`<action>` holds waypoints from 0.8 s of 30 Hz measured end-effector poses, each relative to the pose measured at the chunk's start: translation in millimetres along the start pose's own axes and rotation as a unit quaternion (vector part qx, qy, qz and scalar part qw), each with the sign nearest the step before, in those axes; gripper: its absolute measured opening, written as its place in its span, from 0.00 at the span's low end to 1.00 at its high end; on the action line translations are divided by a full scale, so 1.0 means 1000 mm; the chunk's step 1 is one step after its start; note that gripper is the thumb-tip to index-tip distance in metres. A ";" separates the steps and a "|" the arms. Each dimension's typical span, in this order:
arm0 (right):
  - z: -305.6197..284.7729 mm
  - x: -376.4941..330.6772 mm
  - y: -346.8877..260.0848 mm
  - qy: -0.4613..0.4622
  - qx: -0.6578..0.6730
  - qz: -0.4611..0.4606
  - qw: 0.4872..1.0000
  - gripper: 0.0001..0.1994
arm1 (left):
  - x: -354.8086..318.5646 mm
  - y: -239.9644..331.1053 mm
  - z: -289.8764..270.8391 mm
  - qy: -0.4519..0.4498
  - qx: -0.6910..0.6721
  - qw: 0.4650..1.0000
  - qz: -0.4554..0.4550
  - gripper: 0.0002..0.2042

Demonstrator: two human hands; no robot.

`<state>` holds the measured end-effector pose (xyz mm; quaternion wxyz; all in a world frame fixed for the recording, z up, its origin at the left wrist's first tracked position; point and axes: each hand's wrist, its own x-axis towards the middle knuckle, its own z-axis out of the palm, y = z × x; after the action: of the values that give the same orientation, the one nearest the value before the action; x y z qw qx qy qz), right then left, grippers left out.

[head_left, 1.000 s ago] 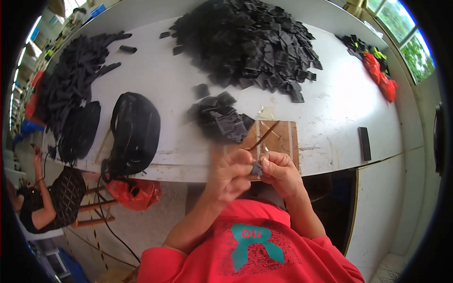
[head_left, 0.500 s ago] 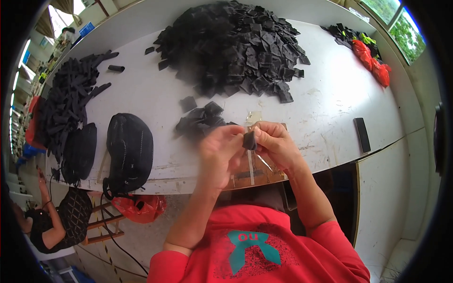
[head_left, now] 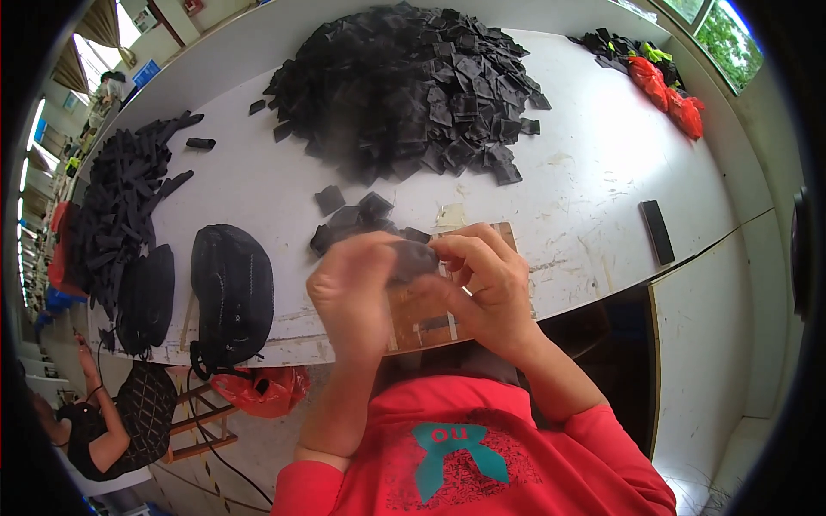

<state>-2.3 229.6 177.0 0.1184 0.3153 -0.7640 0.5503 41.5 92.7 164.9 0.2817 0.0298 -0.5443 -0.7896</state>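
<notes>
Between my two hands, over the near edge of the table, is a small dark piece of black fabric (head_left: 415, 258). My right hand (head_left: 489, 288) pinches its right side between thumb and fingers. On its left side my left hand (head_left: 351, 279) is closed around the fabric, its fingers partly smeared by motion. Beneath them lies a brown wooden board (head_left: 404, 331) with strips of tape. Just beyond my left hand sits a small heap of black fabric pieces (head_left: 348, 219).
A large mound of black squares (head_left: 465, 95) fills the far middle. Rolled black strips (head_left: 120, 189) and two black pouches (head_left: 232, 288) are at left. A black bar (head_left: 656, 232) lies at right; red plastic bags (head_left: 667, 95) are far right. A person (head_left: 107, 430) sits lower left.
My hands have shifted left and moved farther apart. The black fabric, bunched small before, now shows wider between them. The whole view has tilted slightly.
</notes>
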 end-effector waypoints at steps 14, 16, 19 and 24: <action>-0.005 0.007 0.006 -0.021 -0.133 -0.119 0.984 0.14 | -0.009 -0.006 -0.006 0.014 -0.043 0.998 -0.036 0.05; -0.005 0.005 0.012 -0.013 -0.116 -0.138 0.984 0.14 | -0.010 -0.005 -0.006 0.002 -0.034 0.999 -0.036 0.05; -0.001 0.000 0.019 0.000 -0.099 -0.136 0.986 0.14 | -0.009 -0.005 -0.005 -0.021 0.041 0.999 -0.029 0.05; 0.002 -0.001 0.020 -0.004 -0.098 -0.118 0.988 0.12 | 0.003 0.002 -0.001 -0.096 0.118 0.988 -0.003 0.06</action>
<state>-13.6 232.5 160.6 0.2103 0.3921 -0.7721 0.4537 40.6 89.8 167.1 0.2207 -0.0113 -0.6582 -0.7197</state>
